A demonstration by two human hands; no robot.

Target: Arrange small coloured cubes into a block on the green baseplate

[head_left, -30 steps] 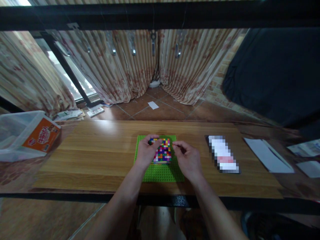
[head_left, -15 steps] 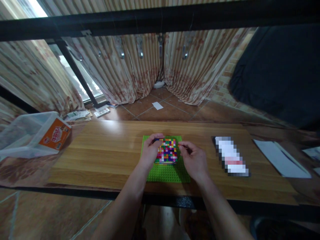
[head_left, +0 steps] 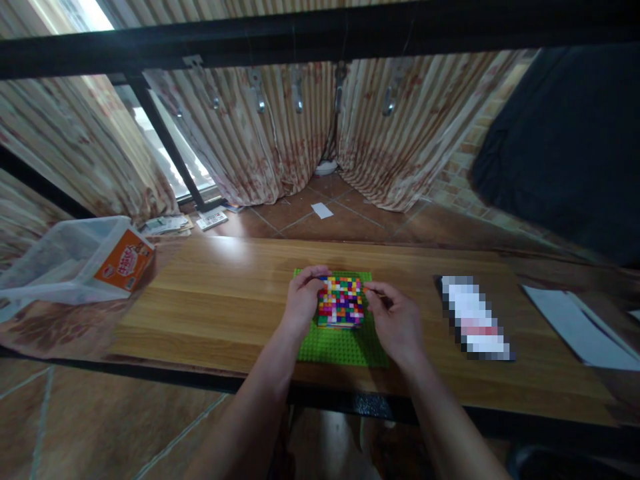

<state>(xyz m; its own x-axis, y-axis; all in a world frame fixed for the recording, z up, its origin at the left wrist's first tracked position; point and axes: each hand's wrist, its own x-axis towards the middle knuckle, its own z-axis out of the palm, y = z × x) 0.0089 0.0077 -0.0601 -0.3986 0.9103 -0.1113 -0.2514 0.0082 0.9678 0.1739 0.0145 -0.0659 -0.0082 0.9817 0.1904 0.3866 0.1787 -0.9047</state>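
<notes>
A multicoloured block of small toy building bricks (head_left: 343,305) sits on a green studded baseplate (head_left: 345,350) at the middle of the table. My left hand (head_left: 301,297) grips the block's left side, its thumb over the top edge and its fingers around the far left corner. Just beside the block's right edge is my right hand (head_left: 397,317), with thumb and forefinger pinched together. A tiny orange spot shows at those fingertips, too small to name for certain.
To the right on the wooden table (head_left: 210,300) lie a pixelated phone-shaped object (head_left: 475,319) and white paper (head_left: 580,327). A clear plastic tub (head_left: 65,260) with an orange label stands at the left. A dark metal bar (head_left: 320,43) crosses above.
The whole scene has shifted right in the picture as the head turned slightly left. Both hands keep nearly the same places around the brick block.
</notes>
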